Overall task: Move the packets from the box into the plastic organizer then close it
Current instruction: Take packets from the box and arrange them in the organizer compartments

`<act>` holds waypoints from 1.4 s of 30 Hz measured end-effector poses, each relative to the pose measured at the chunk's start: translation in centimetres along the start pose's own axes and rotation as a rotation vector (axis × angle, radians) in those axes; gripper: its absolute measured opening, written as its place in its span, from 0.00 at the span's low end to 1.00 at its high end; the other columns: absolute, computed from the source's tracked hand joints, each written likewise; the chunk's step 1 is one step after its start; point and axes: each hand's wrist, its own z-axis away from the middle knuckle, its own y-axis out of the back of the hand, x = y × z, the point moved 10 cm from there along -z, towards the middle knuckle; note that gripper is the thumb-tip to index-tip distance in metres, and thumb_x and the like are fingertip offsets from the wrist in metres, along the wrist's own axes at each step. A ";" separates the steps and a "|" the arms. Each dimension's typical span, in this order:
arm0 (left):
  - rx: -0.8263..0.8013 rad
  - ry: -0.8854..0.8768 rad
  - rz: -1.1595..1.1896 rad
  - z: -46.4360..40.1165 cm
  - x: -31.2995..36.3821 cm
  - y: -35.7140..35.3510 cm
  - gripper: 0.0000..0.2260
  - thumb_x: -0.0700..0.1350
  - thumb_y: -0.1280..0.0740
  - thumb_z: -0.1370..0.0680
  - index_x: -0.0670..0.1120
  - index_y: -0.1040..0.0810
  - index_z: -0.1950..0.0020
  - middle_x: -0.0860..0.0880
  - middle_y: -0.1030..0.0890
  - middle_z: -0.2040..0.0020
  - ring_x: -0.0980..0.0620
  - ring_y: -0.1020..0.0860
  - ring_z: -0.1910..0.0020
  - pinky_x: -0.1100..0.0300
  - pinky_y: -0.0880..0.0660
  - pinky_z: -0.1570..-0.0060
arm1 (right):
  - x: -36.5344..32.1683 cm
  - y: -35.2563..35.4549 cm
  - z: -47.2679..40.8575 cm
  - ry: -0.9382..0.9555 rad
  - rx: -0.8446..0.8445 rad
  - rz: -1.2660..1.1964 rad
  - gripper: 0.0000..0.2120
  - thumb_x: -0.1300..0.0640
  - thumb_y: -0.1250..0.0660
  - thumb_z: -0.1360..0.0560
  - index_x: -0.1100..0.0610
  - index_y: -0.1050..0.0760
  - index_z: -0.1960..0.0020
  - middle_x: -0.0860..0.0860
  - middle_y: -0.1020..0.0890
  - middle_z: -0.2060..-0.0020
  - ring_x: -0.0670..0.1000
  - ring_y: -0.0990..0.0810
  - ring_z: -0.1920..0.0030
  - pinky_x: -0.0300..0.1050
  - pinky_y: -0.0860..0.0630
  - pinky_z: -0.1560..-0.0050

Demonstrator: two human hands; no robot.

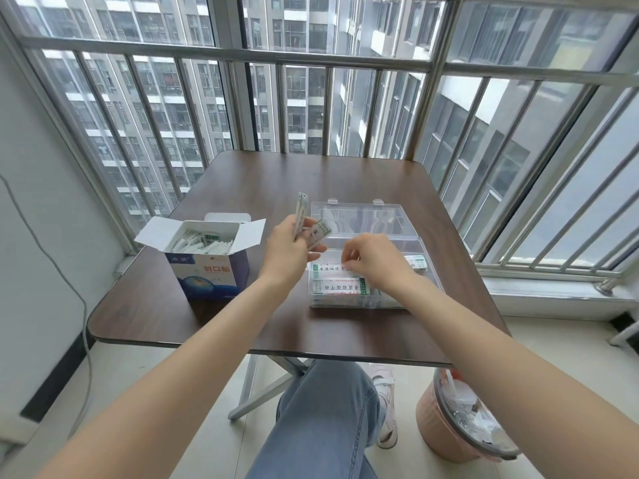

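**A:** Where are your hands right now?

**B:** Your left hand (288, 248) is raised above the worktop (214, 326), between the box (207, 257) and the plastic organizer (373, 271). Its fingers are curled round a small bunch of packets (313, 227), one standing upright and another tilted toward the organizer.

**A:** And the other one?

**B:** Your right hand (375, 259) is down over the open organizer, knuckles up, with the fingers bent toward the packets lying inside. The thumb and forefinger look pinched close together at the edge of a packet, but from this angle you cannot tell whether they truly hold it.

**A:** What is in the organizer?

**B:** Flat white packets with green and red print (340, 286) lie stacked in the near-left part, and one more (416, 261) shows at the far-right side past your hand. The clear lid (359, 216) is thrown back flat on the worktop behind the tray, its two latches at the far edge.

**A:** And the box?

**B:** It stands upright to your left, well apart from the organizer, flaps open, with many white packets (204, 242) crowded inside.

**A:** Anything else around you?

**B:** A pink waste bin (446, 430) sits on the floor by your right leg, and barred windows (311, 98) stand behind the worktop.
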 end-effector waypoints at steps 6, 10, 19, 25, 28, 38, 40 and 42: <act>-0.050 -0.048 -0.120 0.1 0.4 -0.6 0.08 0.35 0.40 0.21 0.44 0.23 0.51 0.52 0.22 0.62 0.57 0.26 0.64 0.64 0.28 0.63 | -0.1 0.8 -0.1 0.019 0.069 0.046 0.09 0.61 0.36 0.25 0.61 0.18 0.58 0.55 0.19 0.60 0.54 0.22 0.55 0.46 0.26 0.53; -0.124 -0.017 -0.084 0.6 0.5 -1.3 0.09 0.35 0.40 0.20 0.46 0.23 0.53 0.51 0.22 0.62 0.57 0.26 0.66 0.68 0.29 0.66 | 0.1 2.7 0.7 -0.071 0.124 -0.567 0.10 0.52 0.36 0.22 0.58 0.21 0.55 0.48 0.21 0.67 0.45 0.25 0.68 0.33 0.33 0.69; 0.034 -0.089 -0.267 0.5 1.4 0.4 0.11 0.36 0.46 0.19 0.43 0.24 0.52 0.45 0.21 0.55 0.49 0.23 0.59 0.57 0.26 0.57 | 3.3 3.2 0.8 -0.237 0.247 -0.637 0.02 0.63 0.30 0.28 0.59 0.21 0.58 0.51 0.19 0.68 0.45 0.22 0.68 0.34 0.28 0.65; 0.046 -0.098 -0.344 0.9 1.6 0.9 0.12 0.37 0.47 0.19 0.43 0.24 0.47 0.49 0.26 0.58 0.50 0.29 0.55 0.56 0.32 0.53 | 3.0 2.0 0.6 -0.221 0.200 -0.329 0.02 0.63 0.30 0.28 0.58 0.20 0.59 0.56 0.17 0.61 0.51 0.19 0.59 0.37 0.26 0.55; -0.031 -0.009 -0.325 0.8 0.5 0.2 0.09 0.47 0.43 0.19 0.45 0.26 0.50 0.49 0.26 0.59 0.48 0.29 0.55 0.51 0.31 0.53 | 2.0 1.3 0.5 -0.178 0.154 -0.214 0.03 0.62 0.30 0.29 0.56 0.20 0.60 0.55 0.17 0.59 0.53 0.19 0.55 0.43 0.24 0.51; -0.201 0.113 0.081 1.8 -0.2 -1.3 0.13 0.42 0.50 0.17 0.45 0.28 0.55 0.48 0.23 0.68 0.57 0.30 0.77 0.65 0.35 0.76 | 0.2 1.1 0.2 -0.066 0.121 -0.064 0.06 0.57 0.31 0.26 0.57 0.17 0.54 0.52 0.17 0.57 0.51 0.20 0.55 0.43 0.25 0.52; -0.248 0.085 0.104 1.9 0.0 -1.5 0.12 0.41 0.48 0.17 0.45 0.26 0.52 0.48 0.19 0.64 0.57 0.22 0.73 0.66 0.28 0.73 | -0.3 2.6 0.7 -0.057 0.183 -0.301 0.11 0.52 0.35 0.23 0.58 0.18 0.54 0.50 0.18 0.62 0.44 0.22 0.63 0.35 0.29 0.61; -0.270 0.058 0.108 2.0 0.3 -1.7 0.09 0.41 0.44 0.17 0.46 0.25 0.51 0.48 0.17 0.61 0.57 0.20 0.71 0.66 0.25 0.70 | -0.6 3.6 1.3 -0.064 0.204 -0.654 0.13 0.49 0.37 0.23 0.56 0.19 0.55 0.50 0.18 0.63 0.42 0.24 0.67 0.31 0.31 0.67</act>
